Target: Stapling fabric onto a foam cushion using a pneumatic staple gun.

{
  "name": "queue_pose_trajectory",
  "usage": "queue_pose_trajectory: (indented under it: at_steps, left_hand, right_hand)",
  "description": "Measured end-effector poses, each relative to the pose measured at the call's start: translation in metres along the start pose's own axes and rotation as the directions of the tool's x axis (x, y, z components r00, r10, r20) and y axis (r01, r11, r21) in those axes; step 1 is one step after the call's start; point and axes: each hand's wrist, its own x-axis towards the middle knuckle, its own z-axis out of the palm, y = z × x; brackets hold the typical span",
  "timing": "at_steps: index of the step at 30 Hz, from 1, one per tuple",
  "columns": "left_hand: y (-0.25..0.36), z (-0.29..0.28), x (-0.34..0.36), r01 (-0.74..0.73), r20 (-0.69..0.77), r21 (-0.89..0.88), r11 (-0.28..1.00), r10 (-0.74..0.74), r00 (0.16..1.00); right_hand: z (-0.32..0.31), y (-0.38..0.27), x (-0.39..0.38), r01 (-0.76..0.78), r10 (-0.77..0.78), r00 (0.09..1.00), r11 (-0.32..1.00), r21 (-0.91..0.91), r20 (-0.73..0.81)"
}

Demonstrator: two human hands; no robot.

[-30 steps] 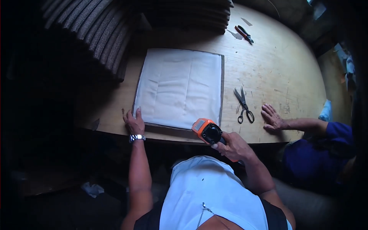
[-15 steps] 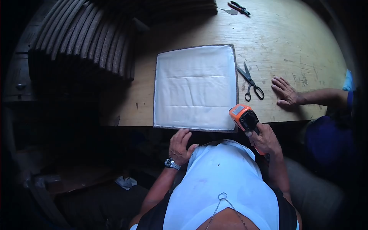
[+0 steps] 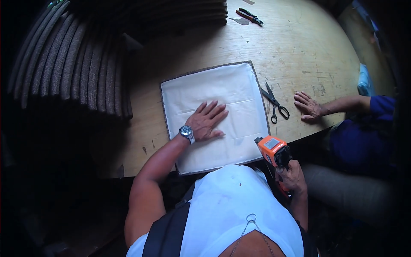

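Observation:
A square panel (image 3: 233, 83) lies on the table, its face covered in white cloth and its edges dark and fuzzy. My left hand (image 3: 205, 122) rests flat on the cloth, fingers spread, holding nothing. My right hand (image 3: 293, 176) is wrapped round the handle of an orange and black staple gun (image 3: 273, 147). Its nose points at the panel's near right corner; whether the two touch I cannot tell. Black-handled scissors (image 3: 276, 105) lie just right of the panel, blades partly apart.
Dark, fuzzy-edged panels (image 3: 72, 64) stand packed in a row at the left, with more stacked (image 3: 184, 15) at the back. Pliers (image 3: 249, 17) lie at the table's far side. A co-worker's hand (image 3: 309, 106) rests on the wooden table (image 3: 317, 55) at the right, near a light-blue item (image 3: 364, 81).
My left hand has moved from the panel's near edge onto the middle of its cloth. The view has shifted and tilted. My right hand still holds the staple gun near the same corner.

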Motion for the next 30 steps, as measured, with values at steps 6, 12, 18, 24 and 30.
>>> queue_pose_trajectory:
  at_steps: [6,12,18,24,30]
  left_hand:
    - [-0.089,-0.021,0.118,0.192,-0.325,0.008,0.981,-0.179,0.928]
    - [-0.083,-0.021,0.165,0.21,-0.438,-0.127,0.969,-0.245,0.865]
    - [-0.076,-0.019,0.19,0.227,-0.366,-0.243,0.943,-0.305,0.879]
    - [-0.068,-0.01,0.214,0.089,-0.449,-0.233,0.968,-0.189,0.873]
    - [-0.077,-0.007,0.219,0.072,-0.445,-0.34,0.938,-0.228,0.866]
  right_hand:
    - [0.043,-0.019,-0.026,-0.099,0.101,0.986,0.995,0.018,-0.134]
    - [0.051,-0.038,-0.031,-0.115,0.127,0.969,0.991,0.067,-0.214]
    - [0.034,-0.063,0.002,-0.007,0.024,0.975,0.997,0.073,-0.221]
    - [-0.003,-0.091,0.104,-0.054,0.079,0.945,0.995,0.088,-0.319]
    - [-0.026,-0.118,0.196,0.051,-0.019,0.962,0.993,0.111,-0.272]
